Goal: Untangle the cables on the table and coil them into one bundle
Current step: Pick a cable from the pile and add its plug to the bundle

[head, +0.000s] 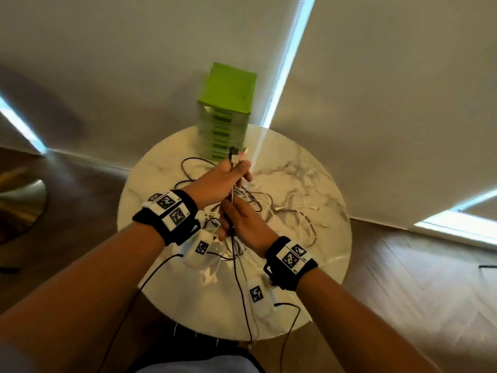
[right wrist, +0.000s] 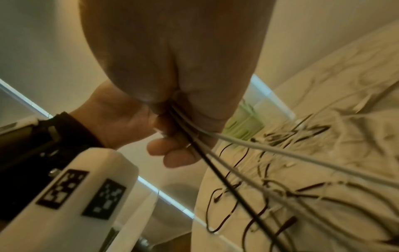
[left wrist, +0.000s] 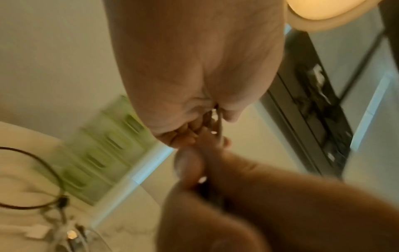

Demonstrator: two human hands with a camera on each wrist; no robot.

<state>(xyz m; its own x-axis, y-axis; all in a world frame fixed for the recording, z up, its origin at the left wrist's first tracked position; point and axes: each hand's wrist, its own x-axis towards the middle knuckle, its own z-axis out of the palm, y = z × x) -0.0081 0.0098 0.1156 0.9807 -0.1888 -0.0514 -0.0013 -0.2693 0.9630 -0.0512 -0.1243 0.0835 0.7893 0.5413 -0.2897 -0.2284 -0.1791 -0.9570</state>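
Several black and white cables lie tangled [head: 285, 211] on a round marble table [head: 309, 168]. My left hand [head: 238, 170] is raised over the table's middle and grips a bunch of cable ends, with their plugs [head: 234, 156] sticking up out of the fist. Just below it, my right hand [head: 231, 224] grips the same strands [head: 233, 195], which run taut between the two hands. In the right wrist view, my right hand's fingers [right wrist: 172, 153] curl round white and black cables [right wrist: 248, 141] that trail down to the tangle [right wrist: 302, 196]. The left wrist view is blurred; the left hand [left wrist: 200, 134] pinches thin strands.
A green set of small drawers [head: 226, 109] stands at the table's far edge against the wall. Black leads [head: 242, 292] hang over the near edge toward my lap. Wooden floor surrounds the table, with a brass base [head: 24, 203] at the left.
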